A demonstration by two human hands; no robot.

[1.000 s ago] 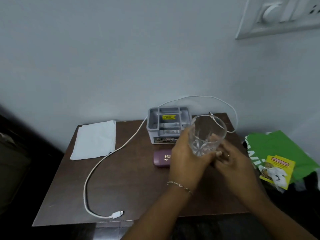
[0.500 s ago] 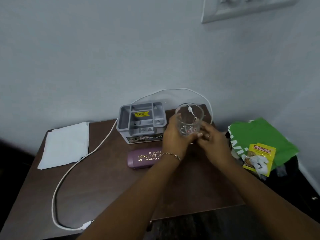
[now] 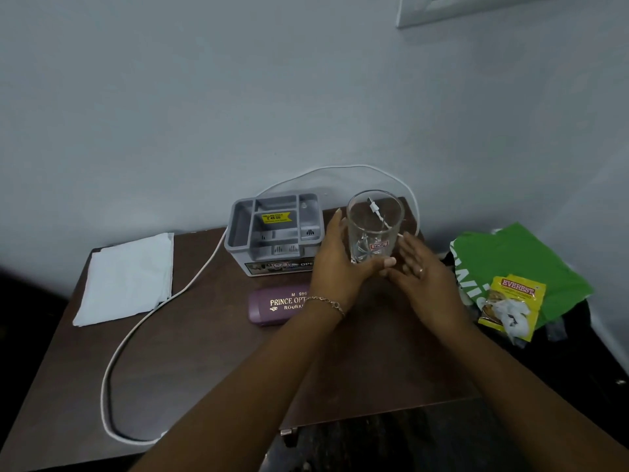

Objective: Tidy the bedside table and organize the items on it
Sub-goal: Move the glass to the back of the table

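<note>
Left hand (image 3: 340,267) wraps the glass (image 3: 374,229) just right of the grey organizer (image 3: 275,229), right hand (image 3: 420,275) flat-fingered beside it. Looks like parking it; next up, let go gently.

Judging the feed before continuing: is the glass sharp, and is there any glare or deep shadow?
Head view: dim bluish light, no glare; the glass is sharp; beside the table the lower corners sink into black shadow.

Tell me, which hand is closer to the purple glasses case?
Left. The left hand, gripping the drinking glass, has its wrist over the right end of the purple glasses case. The right hand is farther off, on the glass's other side.
</note>
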